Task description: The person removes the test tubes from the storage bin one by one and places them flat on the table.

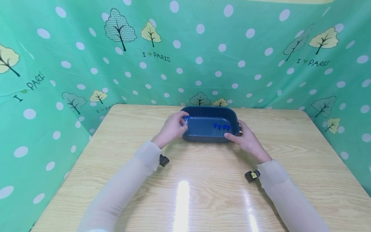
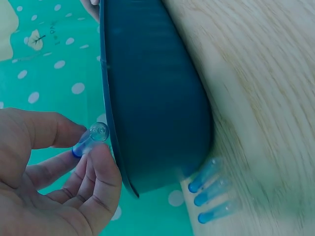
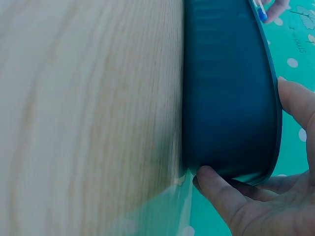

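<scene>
A dark blue plastic basin stands on the table. At its left end, my left hand pinches a clear tube with a blue cap between thumb and fingers, right at the rim. Several similar blue-capped tubes lie side by side in the right part of the basin. My right hand grips the basin's right end, thumb at the rim and fingers against the outer wall. In the left wrist view, three more blue-capped tubes rest on the tabletop past the basin's end; the left hand hides them in the head view.
The light wood table reaches back to a green dotted cloth with tree prints, which also hangs at both sides. A small black camera sits at each wrist, the left camera and the right camera.
</scene>
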### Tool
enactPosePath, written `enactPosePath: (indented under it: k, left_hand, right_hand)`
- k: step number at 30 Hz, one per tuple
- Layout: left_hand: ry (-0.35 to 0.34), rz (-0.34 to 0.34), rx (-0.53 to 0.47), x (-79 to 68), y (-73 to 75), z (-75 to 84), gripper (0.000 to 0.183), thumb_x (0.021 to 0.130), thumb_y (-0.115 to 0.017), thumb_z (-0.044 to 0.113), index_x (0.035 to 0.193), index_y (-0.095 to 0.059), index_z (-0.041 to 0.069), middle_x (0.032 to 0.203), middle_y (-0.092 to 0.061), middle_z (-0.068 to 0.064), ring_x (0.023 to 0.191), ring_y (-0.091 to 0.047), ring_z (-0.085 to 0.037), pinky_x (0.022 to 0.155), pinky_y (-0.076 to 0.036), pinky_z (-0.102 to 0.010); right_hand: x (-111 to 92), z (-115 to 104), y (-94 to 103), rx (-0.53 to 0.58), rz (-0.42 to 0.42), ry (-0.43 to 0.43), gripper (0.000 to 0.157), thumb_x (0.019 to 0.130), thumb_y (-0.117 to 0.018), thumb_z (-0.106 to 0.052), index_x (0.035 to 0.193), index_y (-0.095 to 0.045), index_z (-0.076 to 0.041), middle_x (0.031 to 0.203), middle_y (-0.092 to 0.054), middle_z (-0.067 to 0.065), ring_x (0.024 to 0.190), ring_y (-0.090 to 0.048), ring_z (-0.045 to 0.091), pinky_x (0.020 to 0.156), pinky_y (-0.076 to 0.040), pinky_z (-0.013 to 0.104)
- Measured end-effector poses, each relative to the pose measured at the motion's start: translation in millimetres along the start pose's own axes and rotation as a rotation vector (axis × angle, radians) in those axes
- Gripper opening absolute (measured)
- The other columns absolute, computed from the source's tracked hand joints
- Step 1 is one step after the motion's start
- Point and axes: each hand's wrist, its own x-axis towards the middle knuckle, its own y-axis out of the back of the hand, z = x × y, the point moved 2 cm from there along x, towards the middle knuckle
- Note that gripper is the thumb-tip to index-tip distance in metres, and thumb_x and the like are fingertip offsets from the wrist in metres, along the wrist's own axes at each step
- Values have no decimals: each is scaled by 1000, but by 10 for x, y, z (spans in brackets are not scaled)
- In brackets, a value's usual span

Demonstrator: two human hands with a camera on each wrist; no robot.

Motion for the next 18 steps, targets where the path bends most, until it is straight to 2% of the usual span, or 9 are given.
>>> enactPosePath:
  k: [8, 18]
  left_hand:
    - [38, 0, -10, -58, 89, -68, 51, 84, -61, 0, 133, -50, 7, 89, -56, -7, 62, -56, -19, 55, -51, -29]
    - [36, 33, 10, -77, 172, -168, 51, 81, -60, -2, 131, -52, 6, 86, -58, -7, 62, -57, -19, 56, -49, -30]
  right_hand:
    - [-17, -23, 10, -7, 0, -4, 97, 87, -65, -48, 154, -5, -11, 150, -26, 26, 129, -39, 45, 99, -39, 55]
    - [-14, -19, -4, -5, 3, -4, 97, 87, -65, -49, 154, -6, -11, 150, -27, 26, 128, -41, 45, 98, -41, 55]
